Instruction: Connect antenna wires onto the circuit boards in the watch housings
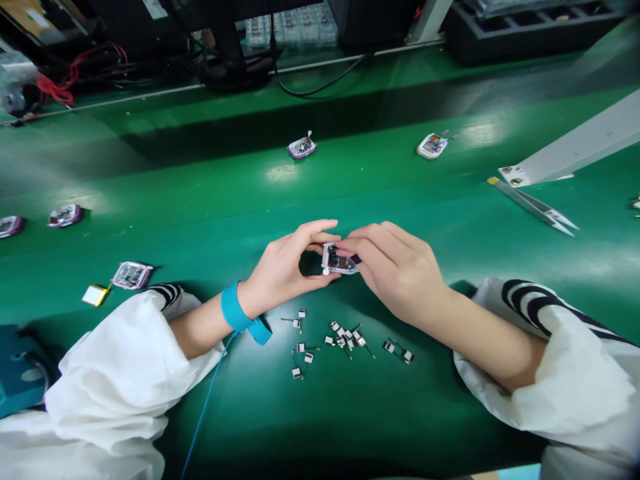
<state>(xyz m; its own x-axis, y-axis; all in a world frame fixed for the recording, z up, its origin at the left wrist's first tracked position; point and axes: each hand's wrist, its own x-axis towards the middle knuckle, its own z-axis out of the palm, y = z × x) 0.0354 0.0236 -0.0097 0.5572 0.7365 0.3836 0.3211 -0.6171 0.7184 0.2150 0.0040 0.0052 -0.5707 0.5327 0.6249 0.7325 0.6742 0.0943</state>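
My left hand point(280, 268), wearing a blue wrist strap point(233, 308) with a blue cord, grips a small open electronic device point(341, 259) by its edges between thumb and fingers. The device has a pale casing, and a circuit board shows inside it. My right hand point(400, 270) is closed at the device's right side, its fingertips over the board. A small dark bit shows by those fingertips, too hidden to name. Below both hands lie several small square parts with short leads point(345, 337), some piled and some in loose groups.
Other open devices lie around: purple-edged ones point(302, 147) point(65, 215), a pale one point(433, 145), and one point(131, 275) wired to a yellow-edged battery point(95, 295). Tweezers point(535, 205) rest beneath a white metal arm point(580, 140). A black stand point(235, 67) and cables are behind.
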